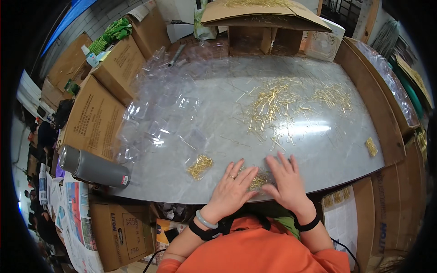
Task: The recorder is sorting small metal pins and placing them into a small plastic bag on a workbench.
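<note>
Cardboard boxes [93, 120] stand along both sides of a glossy grey tabletop [216, 113], where a big pile [275, 102] of loose gold wire hooks is spread. Just right of the big pile lies a thinner scatter [334, 96] of similar hooks. Nearer the person than the big pile is a small bunch [258, 181] of gold hooks, between 2 bare hands. The left hand [232, 185] has its fingers stretched out at the bunch's left edge; the right hand [289, 185] is on its other side, fingers spread, thumb toward it. Neither hand is clenched; I cannot tell whether the fingertips press on the hooks. 2 more bunches sit apart: a left bunch [199, 167] lower left of the big pile, and a right bunch [371, 147] lower right of it. Clear plastic containers [159, 109] are heaped left of the big pile, with a grey bottle [98, 169] farther out, lower left. Beyond the big pile, upper right, stands a white fan [323, 43].
</note>
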### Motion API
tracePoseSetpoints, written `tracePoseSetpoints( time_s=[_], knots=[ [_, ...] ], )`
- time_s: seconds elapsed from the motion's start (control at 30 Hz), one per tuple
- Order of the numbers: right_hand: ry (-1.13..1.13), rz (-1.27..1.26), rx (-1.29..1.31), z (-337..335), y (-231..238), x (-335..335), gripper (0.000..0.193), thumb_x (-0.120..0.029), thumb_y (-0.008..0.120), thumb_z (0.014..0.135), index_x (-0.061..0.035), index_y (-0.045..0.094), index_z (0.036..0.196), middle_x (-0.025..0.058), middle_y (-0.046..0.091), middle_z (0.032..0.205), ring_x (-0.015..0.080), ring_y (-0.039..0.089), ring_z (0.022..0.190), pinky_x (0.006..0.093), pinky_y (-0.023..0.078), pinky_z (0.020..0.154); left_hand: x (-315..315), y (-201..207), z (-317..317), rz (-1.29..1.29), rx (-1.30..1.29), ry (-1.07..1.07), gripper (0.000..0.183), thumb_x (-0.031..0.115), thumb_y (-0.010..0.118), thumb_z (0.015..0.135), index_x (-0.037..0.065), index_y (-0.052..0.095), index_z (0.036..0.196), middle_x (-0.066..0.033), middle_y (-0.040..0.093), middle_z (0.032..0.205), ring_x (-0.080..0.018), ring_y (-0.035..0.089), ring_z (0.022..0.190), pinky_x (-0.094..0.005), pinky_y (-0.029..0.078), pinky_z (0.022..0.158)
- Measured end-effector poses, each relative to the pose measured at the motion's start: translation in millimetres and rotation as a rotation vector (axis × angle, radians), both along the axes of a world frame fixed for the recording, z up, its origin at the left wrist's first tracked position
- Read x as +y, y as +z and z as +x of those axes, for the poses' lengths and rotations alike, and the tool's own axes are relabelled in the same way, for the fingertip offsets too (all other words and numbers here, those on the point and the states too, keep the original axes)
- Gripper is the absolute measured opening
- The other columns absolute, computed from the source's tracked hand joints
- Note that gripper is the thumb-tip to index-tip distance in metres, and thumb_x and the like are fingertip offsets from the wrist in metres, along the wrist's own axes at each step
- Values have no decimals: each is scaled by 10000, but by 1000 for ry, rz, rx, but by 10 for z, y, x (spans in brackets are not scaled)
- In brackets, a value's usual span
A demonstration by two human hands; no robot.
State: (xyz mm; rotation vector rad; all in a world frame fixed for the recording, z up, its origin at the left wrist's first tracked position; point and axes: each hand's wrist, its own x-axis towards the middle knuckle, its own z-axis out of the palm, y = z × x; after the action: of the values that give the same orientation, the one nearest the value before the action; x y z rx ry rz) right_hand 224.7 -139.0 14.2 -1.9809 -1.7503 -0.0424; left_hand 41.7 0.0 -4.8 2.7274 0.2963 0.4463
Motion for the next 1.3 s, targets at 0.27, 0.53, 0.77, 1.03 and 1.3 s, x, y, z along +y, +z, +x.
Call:
tracePoseSetpoints(
  time_s=[0.27,0.53,0.77,1.03,1.3],
  knots=[
    [134,-27,215,55,-159,-114,671,-40,785,807,-1,518,1421,172,587,1406,381,525,1345,450,452,1114,-31,22,11,7,-25,0,680,302,708,944,14,454,1506,-149,520,1460,-412,392,1444,-563,308,1208],
    [168,78,483,-137,-125,5,690,-125,783,863,43,470,1454,234,503,1491,420,472,1388,469,429,1142,-54,-145,99,-275,-122,28,735,143,751,899,6,402,1532,-210,441,1492,-431,403,1426,-512,346,1197],
    [277,-210,279,350,57,-143,748,-74,777,835,-33,448,1505,164,511,1525,400,388,1475,516,302,1224,212,176,-239,-397,-38,-26,895,207,829,827,27,368,1572,-203,421,1533,-414,437,1402,-472,366,1167],
    [232,-78,249,48,-77,96,628,-92,777,825,-69,547,1408,107,595,1403,358,496,1363,490,382,1156,226,274,-233,-235,71,34,819,256,828,818,37,455,1513,-184,500,1466,-399,518,1293,-462,438,1076],
    [102,65,231,-153,-125,132,596,-153,816,793,-81,598,1343,95,621,1310,326,547,1217,465,429,1043,44,139,-39,-158,43,161,657,233,788,861,28,533,1431,-171,579,1315,-398,574,1170,-463,495,981]
  ],
)
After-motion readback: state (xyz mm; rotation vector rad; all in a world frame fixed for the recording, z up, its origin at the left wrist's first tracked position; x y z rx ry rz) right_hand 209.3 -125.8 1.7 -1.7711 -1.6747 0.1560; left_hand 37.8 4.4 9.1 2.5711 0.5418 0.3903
